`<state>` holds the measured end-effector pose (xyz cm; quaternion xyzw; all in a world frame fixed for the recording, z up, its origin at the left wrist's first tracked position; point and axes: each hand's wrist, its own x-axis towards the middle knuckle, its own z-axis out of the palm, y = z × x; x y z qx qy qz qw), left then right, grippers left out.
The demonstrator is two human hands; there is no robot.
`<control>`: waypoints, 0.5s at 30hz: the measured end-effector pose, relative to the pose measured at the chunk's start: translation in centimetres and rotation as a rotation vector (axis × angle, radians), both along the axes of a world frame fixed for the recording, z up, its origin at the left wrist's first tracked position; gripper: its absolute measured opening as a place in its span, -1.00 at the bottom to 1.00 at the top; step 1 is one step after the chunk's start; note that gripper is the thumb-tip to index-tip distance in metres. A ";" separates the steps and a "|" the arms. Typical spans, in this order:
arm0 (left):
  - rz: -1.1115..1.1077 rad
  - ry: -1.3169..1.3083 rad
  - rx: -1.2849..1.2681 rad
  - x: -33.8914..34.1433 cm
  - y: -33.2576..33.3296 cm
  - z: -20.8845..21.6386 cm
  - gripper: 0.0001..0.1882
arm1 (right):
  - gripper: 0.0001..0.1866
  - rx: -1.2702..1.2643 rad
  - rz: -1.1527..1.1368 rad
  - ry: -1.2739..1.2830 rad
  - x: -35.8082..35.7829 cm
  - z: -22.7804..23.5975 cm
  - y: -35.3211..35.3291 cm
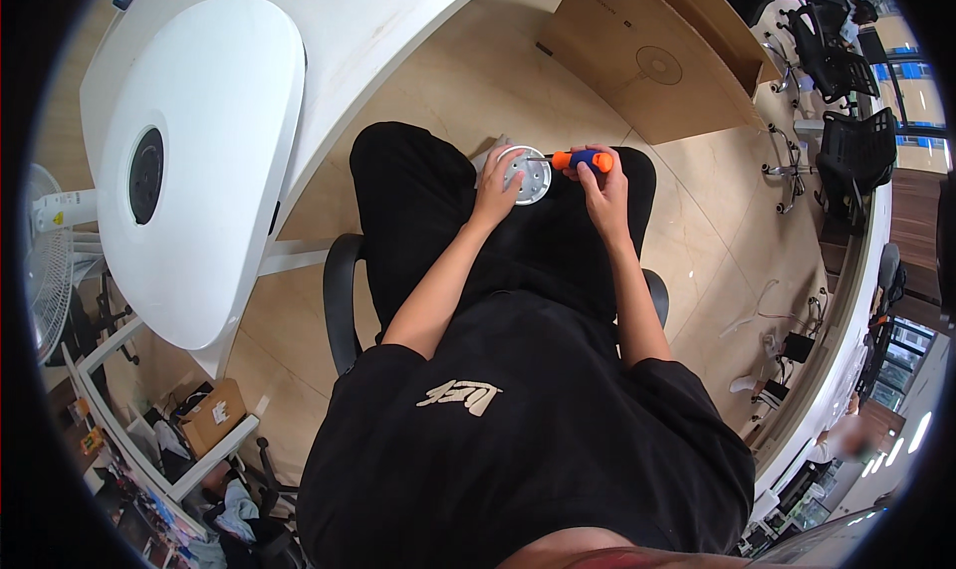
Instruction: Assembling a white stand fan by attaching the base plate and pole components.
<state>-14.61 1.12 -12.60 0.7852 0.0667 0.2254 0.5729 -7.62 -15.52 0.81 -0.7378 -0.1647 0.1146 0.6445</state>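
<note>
Between my knees is a round, silver-grey disc (536,189) dotted with small holes. My left hand (493,191) grips it at its left side, with fingers lying over its face. A screwdriver (586,161) with an orange and blue handle is held in my right hand (605,193). Its thin shaft points left, across the upper part of the disc; whether the tip touches it I cannot tell. Some greyish material (486,155) shows partly behind my left hand.
On the white table (329,91) at the left lies a large white rounded base (214,101) with a dark round centre. A white fan (50,260) stands at the far left. Ahead to the right is an open cardboard box (637,81). Office chairs (856,151) stand farther right.
</note>
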 end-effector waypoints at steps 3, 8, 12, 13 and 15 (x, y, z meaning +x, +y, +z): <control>0.000 0.015 -0.007 -0.1 0.0 0.1 -0.62 | -0.71 -0.011 -0.012 0.005 0.2 0.1 -0.2; 0.002 0.037 -0.020 -0.1 0.0 0.1 -0.62 | -0.71 0.003 -0.021 0.023 0.2 0.3 -0.4; 0.005 0.036 -0.012 0.0 0.0 0.1 -0.61 | -0.69 -0.021 0.008 -0.002 0.2 0.4 -0.4; -0.012 0.059 -0.010 -0.1 0.0 0.0 -0.61 | -0.69 -0.017 -0.011 0.013 0.2 0.4 -0.4; 0.008 0.043 -0.004 0.0 0.0 0.0 -0.61 | -0.70 -0.004 -0.008 0.020 0.3 0.3 -0.4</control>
